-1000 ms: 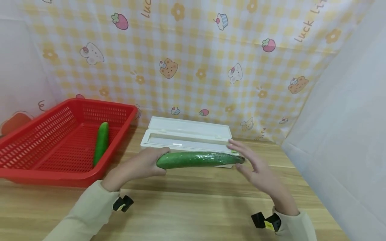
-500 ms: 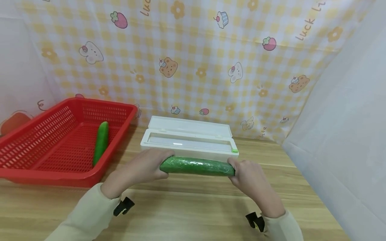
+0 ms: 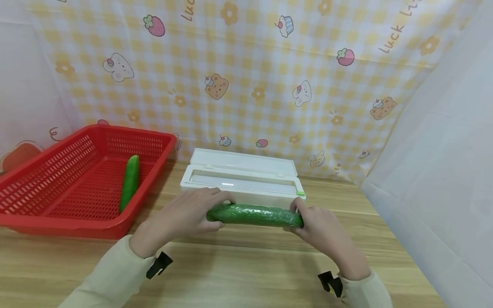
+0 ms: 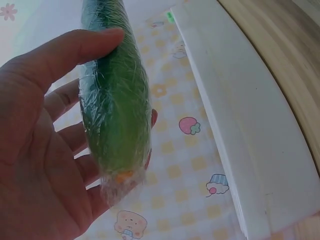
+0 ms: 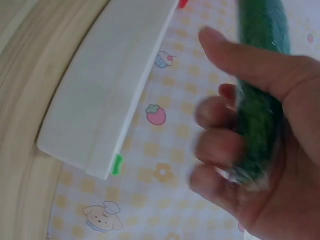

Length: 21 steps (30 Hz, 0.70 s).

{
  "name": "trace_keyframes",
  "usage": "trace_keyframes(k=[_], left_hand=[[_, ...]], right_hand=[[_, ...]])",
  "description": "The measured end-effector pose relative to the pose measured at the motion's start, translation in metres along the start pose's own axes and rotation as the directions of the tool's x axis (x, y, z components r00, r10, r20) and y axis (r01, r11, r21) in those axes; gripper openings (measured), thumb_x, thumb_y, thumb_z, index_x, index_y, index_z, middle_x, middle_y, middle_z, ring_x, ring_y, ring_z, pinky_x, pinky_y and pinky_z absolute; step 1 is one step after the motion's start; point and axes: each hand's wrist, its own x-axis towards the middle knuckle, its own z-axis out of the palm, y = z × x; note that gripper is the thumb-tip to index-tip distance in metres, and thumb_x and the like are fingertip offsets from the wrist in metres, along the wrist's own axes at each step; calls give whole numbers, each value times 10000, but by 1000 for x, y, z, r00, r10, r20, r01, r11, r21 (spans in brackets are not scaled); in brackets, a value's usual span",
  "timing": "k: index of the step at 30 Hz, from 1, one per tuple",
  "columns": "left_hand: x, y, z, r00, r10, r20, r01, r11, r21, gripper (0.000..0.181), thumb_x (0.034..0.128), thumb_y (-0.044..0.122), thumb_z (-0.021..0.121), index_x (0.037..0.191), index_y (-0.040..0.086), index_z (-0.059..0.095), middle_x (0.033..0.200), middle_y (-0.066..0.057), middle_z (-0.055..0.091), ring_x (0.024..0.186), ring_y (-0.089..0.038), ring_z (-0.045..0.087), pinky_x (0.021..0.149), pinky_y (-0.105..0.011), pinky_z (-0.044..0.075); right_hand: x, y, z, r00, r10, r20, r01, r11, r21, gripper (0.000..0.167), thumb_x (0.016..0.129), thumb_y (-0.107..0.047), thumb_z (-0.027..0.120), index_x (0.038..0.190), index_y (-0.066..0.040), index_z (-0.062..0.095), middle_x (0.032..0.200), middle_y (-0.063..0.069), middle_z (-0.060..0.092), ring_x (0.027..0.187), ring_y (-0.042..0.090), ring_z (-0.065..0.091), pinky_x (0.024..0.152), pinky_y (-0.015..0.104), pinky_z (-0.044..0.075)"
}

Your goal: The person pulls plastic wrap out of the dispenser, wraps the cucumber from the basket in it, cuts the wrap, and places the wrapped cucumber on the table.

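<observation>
A green cucumber [image 3: 258,215] wrapped in clear cling film is held level above the table, one end in each hand. My left hand [image 3: 188,211] grips its left end. In the left wrist view the thumb lies over the wrapped cucumber [image 4: 117,125], the fingers pass behind it, and the film is bunched at its tip. My right hand [image 3: 321,226] holds the other end. The right wrist view, partly blurred, has the fingers [image 5: 217,147] curled round the wrapped cucumber [image 5: 257,125]. Just beyond the cucumber stands a white cling film dispenser [image 3: 246,197] with its lid raised.
On the left stands a red plastic basket [image 3: 69,224] with an unwrapped cucumber [image 3: 130,184] inside. A green slider [image 3: 300,193] sits at the dispenser's right end. Behind is a checked cloth [image 3: 250,55]; a white sheet [image 3: 431,158] borders the wooden table [image 3: 246,273] on the right.
My right hand, spread around the cucumber's right tip a second ago, has moved in and closed on that end. The cucumber has dropped slightly, and the left hand has shifted a little along with it.
</observation>
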Motion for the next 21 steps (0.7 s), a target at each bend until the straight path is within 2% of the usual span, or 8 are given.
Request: trace_keyframes(k=[3,5,8,11,14,21], left_hand=[[-1,0,0,1000,0,-8,0,1000,7,431,772,297,735,1163,278,554,968,80,599,792,-83,491,617,-239,402],[-2,0,-1,1000,1,-13,-1,1000,8,435,774,291,736,1169,276,553,970,77,605,775,-80,488,604,-233,397],[-2,-1,-1,1000,12,-23,-12,1000,13,432,775,289,738,1167,274,556,984,77,620,748,-75,480,595,-226,388],[-2,-2,0,999,34,-32,-33,999,24,427,767,291,747,1150,274,560,1005,77,637,742,-71,488,607,-228,400],[-2,-2,1,998,53,-36,-52,998,32,427,757,300,758,1138,273,569,1028,78,645,777,-69,510,636,-243,425],[-1,-1,5,994,99,-37,-98,995,12,426,748,301,770,1131,263,586,1001,107,623,774,-62,491,634,-230,390]], right_hand=[[-1,2,-4,1000,-11,22,7,986,166,432,768,-236,755,1067,-127,462,836,-36,585,691,69,549,605,269,463],[-1,2,-7,998,-60,-16,62,973,224,442,764,-160,758,1087,-101,462,938,-18,567,799,101,569,680,295,490],[0,1,-8,980,-169,-101,185,964,189,430,732,-85,775,1061,-80,498,978,-12,543,876,130,561,742,298,504],[2,-2,-6,960,-241,-142,257,960,107,440,708,-109,798,1061,-99,536,986,-29,556,890,124,568,761,280,505],[3,-6,-3,961,-250,-121,261,962,83,469,703,-170,809,1088,-111,547,995,-47,565,893,113,578,765,283,504],[3,-13,4,964,-261,-59,267,955,127,490,734,-258,785,1149,-150,550,1012,-69,551,873,64,514,774,295,480]])
